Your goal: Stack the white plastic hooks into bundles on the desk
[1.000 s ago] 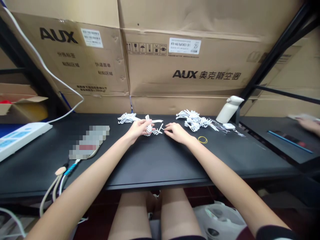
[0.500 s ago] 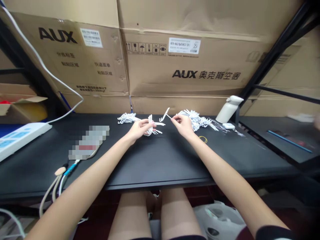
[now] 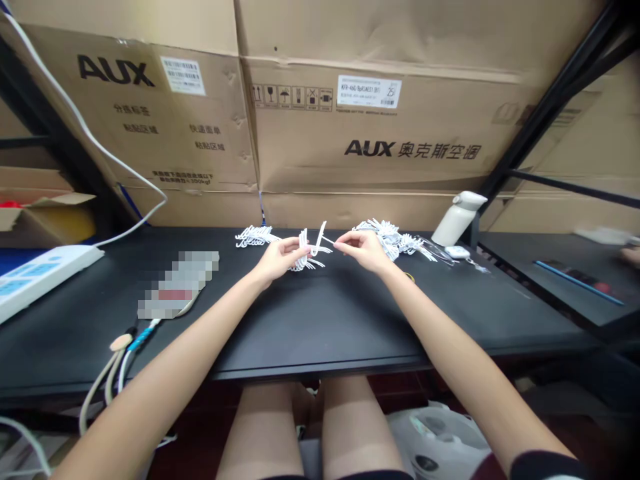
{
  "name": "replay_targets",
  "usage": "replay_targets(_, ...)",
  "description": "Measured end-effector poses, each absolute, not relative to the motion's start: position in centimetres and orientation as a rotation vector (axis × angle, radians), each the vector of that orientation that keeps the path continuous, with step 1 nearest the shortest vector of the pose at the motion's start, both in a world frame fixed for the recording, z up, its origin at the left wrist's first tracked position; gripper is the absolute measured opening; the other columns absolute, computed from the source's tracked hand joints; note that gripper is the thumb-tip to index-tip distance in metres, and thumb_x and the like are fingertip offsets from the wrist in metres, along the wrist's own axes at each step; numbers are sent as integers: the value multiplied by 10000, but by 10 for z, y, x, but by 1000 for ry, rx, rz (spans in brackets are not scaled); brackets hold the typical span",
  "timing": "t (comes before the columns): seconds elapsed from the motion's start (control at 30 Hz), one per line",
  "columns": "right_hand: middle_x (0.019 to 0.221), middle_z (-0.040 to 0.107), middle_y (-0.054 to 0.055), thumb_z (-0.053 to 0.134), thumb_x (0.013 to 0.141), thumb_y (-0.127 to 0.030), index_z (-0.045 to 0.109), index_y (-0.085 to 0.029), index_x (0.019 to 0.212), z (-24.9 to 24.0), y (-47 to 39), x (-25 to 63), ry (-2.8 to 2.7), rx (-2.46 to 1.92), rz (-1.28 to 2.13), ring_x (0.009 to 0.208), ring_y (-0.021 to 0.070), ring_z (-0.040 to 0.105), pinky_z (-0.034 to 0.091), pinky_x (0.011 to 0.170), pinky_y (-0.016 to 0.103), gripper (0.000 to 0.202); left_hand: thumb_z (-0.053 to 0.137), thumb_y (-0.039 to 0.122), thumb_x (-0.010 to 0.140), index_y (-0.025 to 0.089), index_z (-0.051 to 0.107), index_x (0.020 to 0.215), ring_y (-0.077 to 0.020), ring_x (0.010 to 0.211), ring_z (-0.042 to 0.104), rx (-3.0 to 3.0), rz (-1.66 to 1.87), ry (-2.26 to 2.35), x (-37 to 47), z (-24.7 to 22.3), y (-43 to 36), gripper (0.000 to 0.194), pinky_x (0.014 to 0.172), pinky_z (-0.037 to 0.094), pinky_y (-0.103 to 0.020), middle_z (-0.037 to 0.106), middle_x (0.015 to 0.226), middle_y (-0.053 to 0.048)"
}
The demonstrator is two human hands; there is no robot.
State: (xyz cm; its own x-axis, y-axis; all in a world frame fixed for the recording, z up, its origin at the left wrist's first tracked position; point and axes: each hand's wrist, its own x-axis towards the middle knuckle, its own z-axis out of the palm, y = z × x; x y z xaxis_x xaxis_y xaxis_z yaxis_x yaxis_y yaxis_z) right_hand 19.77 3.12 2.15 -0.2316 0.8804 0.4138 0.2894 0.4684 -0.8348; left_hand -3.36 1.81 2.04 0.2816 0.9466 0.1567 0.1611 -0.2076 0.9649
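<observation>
While the fingers of the left hand [image 3: 276,261] were closed around a bunch of white plastic pieces [image 3: 303,260], near the middle of the frame, those of the right hand [image 3: 366,250] pinched a single white piece [image 3: 321,235] by the tip of its thin stem. Its hooked crossbar overlapped the bunch's loose ends; from where I stood, I couldn't tell whether they touched. That slim grip looked the weak point to me: a snag on the splayed stems could twist the piece free, and if the left fingers slackened, the bunch could fan out and spill onto the black bench [image 3: 320,327].

A white cluster [image 3: 254,235] lay left of center, just beyond the left hand, and a bigger white heap [image 3: 387,235] sat behind the right one, where a careless wrist might scatter it. A yellow band [image 3: 410,277] peeked out by the right forearm. Farther off, toward the right of the frame, leaned a white bottle [image 3: 456,220].
</observation>
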Motion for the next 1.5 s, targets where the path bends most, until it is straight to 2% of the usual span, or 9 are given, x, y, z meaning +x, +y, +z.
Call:
replay_targets(0.13, 674, 667, 36, 681, 708, -385, 700, -152, 746, 22, 28, 196, -1817, -1004, 776, 599, 150, 588, 464, 592, 273, 236, 675, 523, 731, 178, 671, 1082, -228, 876, 661, 1616, 976, 1024, -34, 22, 17, 493, 681, 500, -286, 721, 971, -105)
replay_targets(0.5, 695, 673, 34, 674, 713, -365, 706, -138, 765, 24, 26, 194, -1852, -978, 961, 623, 137, 597, 487, 645, 274, 235, 634, 526, 770, 176, 670, 1047, -226, 907, 660, 1649, 859, 942, -35, 23, 14, 448, 740, 511, -309, 715, 968, -101)
replay_targets(0.87, 655, 660, 23, 705, 682, -367, 703, -137, 741, 25, 23, 191, -1783, -996, 956, 597, 130, 588, 496, 630, 273, 238, 667, 548, 728, 180, 673, 1062, -232, 873, 675, 1591, 872, 959, -35, 22, 14, 497, 732, 528, -323, 723, 973, -109)
replay_targets(1.2, 692, 667, 27, 758, 654, -348, 689, -138, 749, 21, 23, 190, -1549, -1019, 1331, 664, 118, 633, 537, 625, 235, 241, 679, 536, 725, 168, 671, 1055, -258, 931, 670, 1551, 867, 925, -35, 20, 16, 494, 766, 541, -362, 718, 977, -122)
replay_targets(1.5, 742, 711, 73, 769, 666, -354, 664, -121, 768, 23, 18, 186, -1578, -1030, 1377, 625, 137, 673, 548, 557, 220, 276, 686, 534, 720, 146, 690, 1014, -261, 940, 672, 1475, 849, 929, -34, 22, 15, 486, 749, 561, -354, 708, 1022, -134)
